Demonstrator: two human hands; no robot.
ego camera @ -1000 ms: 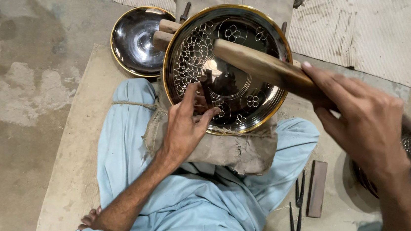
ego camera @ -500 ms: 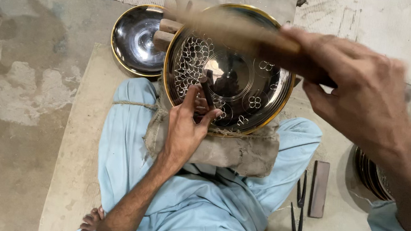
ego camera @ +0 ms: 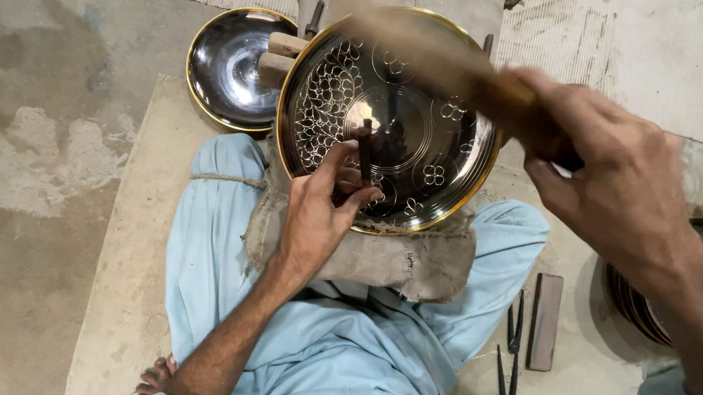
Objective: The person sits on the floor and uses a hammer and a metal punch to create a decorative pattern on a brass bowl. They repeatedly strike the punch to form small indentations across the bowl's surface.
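The left hand (ego camera: 316,211) pinches a small chisel (ego camera: 366,150) upright on the plate (ego camera: 392,116), so its tip stays on the pattern. The right hand (ego camera: 615,187) grips a blurred wooden mallet (ego camera: 432,48) above the chisel. The plate leans on a cloth pad (ego camera: 380,255) in the lap, near the mat's (ego camera: 124,228) far edge.

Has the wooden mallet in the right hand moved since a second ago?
Yes. The wooden mallet has swung up toward the engraved dark plate's far rim.
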